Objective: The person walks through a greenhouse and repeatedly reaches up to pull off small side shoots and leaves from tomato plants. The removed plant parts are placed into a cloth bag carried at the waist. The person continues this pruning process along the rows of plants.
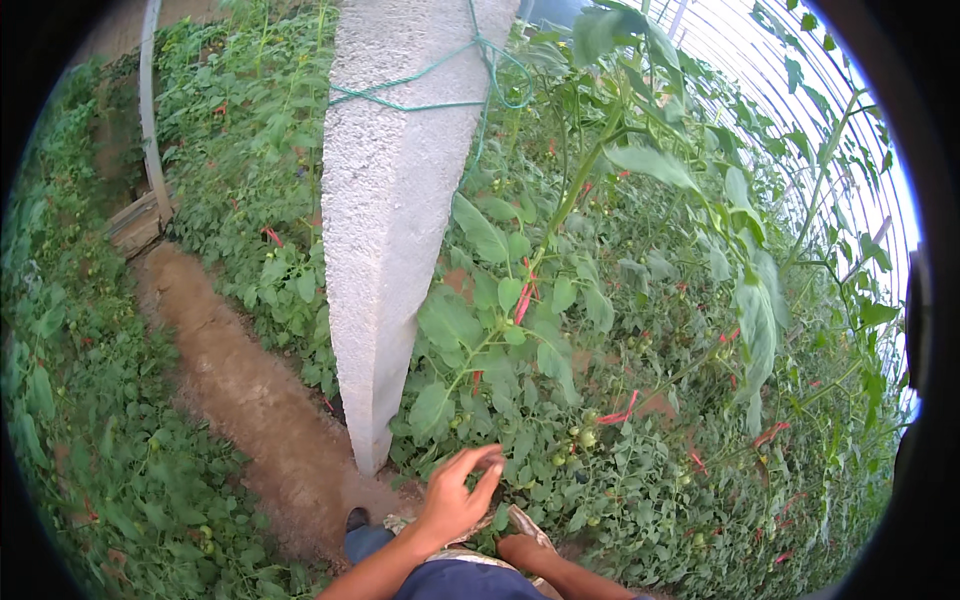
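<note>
My left hand (457,495) is raised in front of my body, its fingers curled and the thumb near the fingertips; whether something small is between them cannot be told. Low by my waist, my right hand (525,553) reaches to the opening of a light patterned cloth bag or apron (529,523), its fingers hidden. Green leaves show at the bag's opening between the hands. Just beyond my left hand stand tomato plants (517,360) with green tomatoes (586,438) and red ties (527,296) on their stems.
A rough concrete post (375,247) with green twine (420,77) around it rises directly before me. A bare dirt path (255,390) runs along the left between plant rows. Farther left stands a thin pole (150,112). Ribbed greenhouse sheeting (862,150) curves overhead at right.
</note>
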The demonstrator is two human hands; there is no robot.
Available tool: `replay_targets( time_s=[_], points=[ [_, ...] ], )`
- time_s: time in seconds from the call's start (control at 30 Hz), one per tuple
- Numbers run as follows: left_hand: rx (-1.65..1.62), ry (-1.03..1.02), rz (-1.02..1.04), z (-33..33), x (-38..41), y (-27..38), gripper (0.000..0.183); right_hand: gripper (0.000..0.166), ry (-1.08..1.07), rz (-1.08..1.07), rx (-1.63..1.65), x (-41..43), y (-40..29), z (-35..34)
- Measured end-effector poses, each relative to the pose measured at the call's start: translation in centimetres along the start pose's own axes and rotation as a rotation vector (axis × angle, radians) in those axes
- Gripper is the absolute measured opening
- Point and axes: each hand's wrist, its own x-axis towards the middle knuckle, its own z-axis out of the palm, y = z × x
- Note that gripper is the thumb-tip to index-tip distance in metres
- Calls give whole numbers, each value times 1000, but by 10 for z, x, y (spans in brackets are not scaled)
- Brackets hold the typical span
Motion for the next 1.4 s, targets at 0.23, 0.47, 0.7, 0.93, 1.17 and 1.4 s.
replay_targets(
  time_s=[0.23, 0.47, 0.7, 0.93, 1.17, 1.4],
  points=[
    [50, 119, -231, -62, -35, -49, 32, 28, 129, -83, -188, 16, -29, -33],
    [-2, 226, -279, -153, -9, -75, 36, 27, 135, -222, 105, 27, -93, -154],
    [-16, 179, -269, -218, 30, -86, 37, 23, 1244, -682, 676, 2, -171, -307],
    [-96, 225, -201, -264, 76, -86, 38, 61, 1955, -569, 778, 40, -188, -408],
    [-299, 255, -60, -279, 167, -52, 43, 71, 1929, -633, 1108, 80, -196, -436],
    [-557, -30, 136, -266, 279, -27, 45, 34, 1900, -355, 1783, 124, -196, -383]
  ],
)
